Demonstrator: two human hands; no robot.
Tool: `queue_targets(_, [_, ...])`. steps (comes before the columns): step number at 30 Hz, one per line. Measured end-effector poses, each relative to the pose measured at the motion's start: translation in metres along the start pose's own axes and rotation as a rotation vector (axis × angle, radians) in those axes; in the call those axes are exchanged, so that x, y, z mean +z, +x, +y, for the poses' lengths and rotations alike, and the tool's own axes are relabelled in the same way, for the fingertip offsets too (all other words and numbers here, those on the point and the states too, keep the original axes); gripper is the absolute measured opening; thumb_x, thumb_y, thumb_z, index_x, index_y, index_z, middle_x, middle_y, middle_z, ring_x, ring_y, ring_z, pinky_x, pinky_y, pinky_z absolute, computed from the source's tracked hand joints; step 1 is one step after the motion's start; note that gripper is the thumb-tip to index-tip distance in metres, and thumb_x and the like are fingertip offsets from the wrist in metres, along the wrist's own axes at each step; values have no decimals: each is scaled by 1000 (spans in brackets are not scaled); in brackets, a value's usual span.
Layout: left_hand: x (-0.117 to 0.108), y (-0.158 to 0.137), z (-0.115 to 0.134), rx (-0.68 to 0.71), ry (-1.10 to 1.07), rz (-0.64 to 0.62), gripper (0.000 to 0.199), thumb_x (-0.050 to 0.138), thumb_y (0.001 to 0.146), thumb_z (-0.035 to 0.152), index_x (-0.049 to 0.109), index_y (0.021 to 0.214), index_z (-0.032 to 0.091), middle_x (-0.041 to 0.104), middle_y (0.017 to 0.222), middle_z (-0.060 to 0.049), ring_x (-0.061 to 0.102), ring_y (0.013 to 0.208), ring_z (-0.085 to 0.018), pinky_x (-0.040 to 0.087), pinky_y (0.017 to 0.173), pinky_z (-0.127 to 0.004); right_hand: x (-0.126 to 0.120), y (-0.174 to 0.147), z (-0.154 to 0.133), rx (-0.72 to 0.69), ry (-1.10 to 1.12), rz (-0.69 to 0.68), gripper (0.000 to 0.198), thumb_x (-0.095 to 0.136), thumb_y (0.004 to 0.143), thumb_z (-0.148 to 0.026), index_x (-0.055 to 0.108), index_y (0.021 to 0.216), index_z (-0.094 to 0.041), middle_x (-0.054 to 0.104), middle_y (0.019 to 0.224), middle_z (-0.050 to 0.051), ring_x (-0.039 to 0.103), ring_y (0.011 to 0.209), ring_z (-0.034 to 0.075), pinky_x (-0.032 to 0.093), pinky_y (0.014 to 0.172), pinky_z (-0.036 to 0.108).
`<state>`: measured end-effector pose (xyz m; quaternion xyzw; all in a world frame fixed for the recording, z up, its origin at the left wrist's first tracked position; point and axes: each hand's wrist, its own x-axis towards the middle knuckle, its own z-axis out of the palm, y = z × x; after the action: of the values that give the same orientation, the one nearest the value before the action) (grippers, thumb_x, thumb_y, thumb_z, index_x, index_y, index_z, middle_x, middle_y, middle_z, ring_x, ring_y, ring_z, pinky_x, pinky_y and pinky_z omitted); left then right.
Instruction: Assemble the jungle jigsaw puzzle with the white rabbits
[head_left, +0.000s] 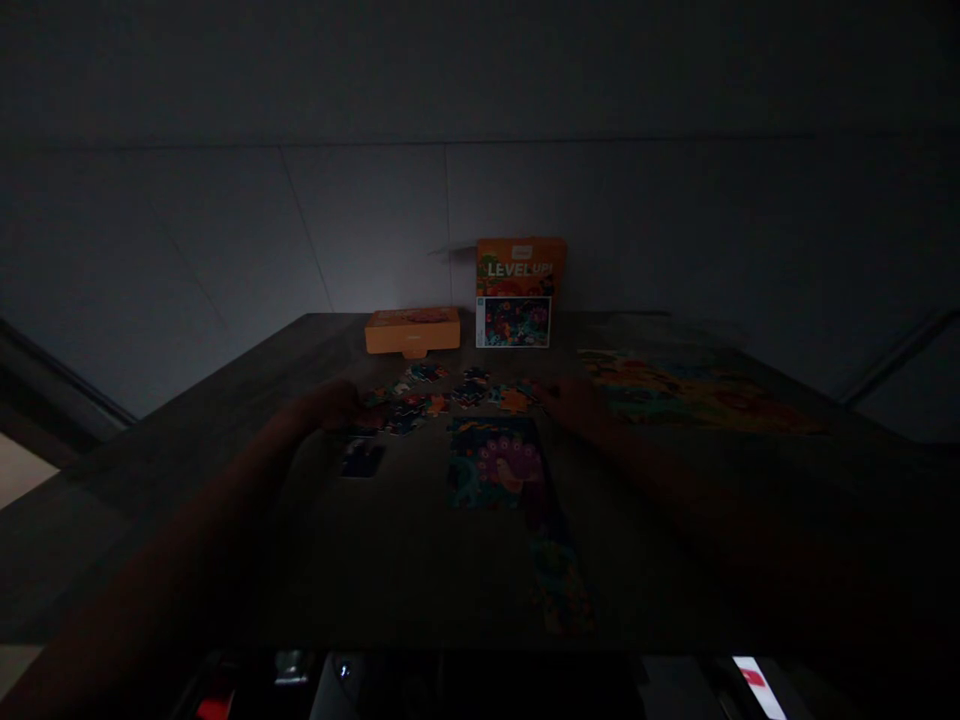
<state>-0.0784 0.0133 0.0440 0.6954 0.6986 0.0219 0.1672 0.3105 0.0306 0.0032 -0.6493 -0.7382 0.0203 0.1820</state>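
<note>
Light is low. Clock positions are taken from the joined jigsaw section of dark cardboard pieces printed with a pink-fanned bird [495,465], which lies flat on the dark, flat-topped table [337,560]; twelve o'clock faces the wall. The bare left hand [337,403] is at ten o'clock, low at the near-left edge of the loose multicoloured cardboard jigsaw pieces [409,410], which spread from ten to one o'clock. The bare right hand [574,400] is near two o'clock, fingers extended to the right end of those pieces. Whether either hand grips a piece cannot be told in this darkness. A small dark block of pieces [362,460] lies at nine o'clock; a narrow printed strip [562,575] runs toward five. An orange cardboard box [521,260] lettered "LEVEL UP!" stands at twelve, a white-bordered picture card [516,322] upright before it. A low orange carton [412,332] rests at eleven. A yellow-and-green printed sheet [697,395] lies between two and three.
</note>
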Motion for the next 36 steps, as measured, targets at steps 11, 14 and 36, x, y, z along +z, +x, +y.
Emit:
queue_targets(11, [-6,-9,0,-56,-292,42,36,65,63,45,69,83,15,64,69,-5,56,60,-18,37,48,-24,-3,-5,-4,-65,39,38,46,42,95,-48,73,86,-16,72,84,10,63,75,21,35,60,29])
queue_targets(14, [-8,-10,-3,-57,-376,61,39,63,63,41,66,91,14,67,80,-8,60,65,-19,41,50,-25,-2,-4,-4,-78,36,47,46,42,95,-48,73,84,-16,72,84,10,63,76,21,35,60,29])
queue_targets(36, [-13,-5,-11,50,-423,90,41,54,60,20,75,96,17,76,95,-8,68,84,-24,50,64,-28,0,-6,-4,-85,27,12,41,46,94,-45,74,88,-16,73,85,9,62,72,19,32,58,28])
